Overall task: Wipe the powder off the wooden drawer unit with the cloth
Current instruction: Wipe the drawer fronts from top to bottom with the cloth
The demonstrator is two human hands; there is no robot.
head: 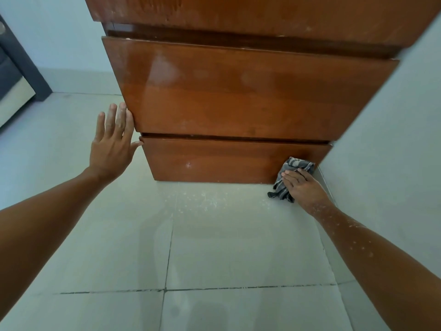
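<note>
From the head view, the wooden drawer unit (238,96) stands on the tiled floor (214,259) against the wall (393,139) on its right side, its glossy fronts carrying faint powder smears and no readable writing or brand. The right hand (301,185) presses the grey cloth (290,174) with straight fingers against the lowest drawer front's bottom right corner, beside the wall. The left hand (112,144), fingers spread flat, rests against the unit's left edge, and white powder (202,201) speckles the floor just before the unit.

Reddish-brown drawer unit (238,91); grey patterned cloth (296,163).
</note>
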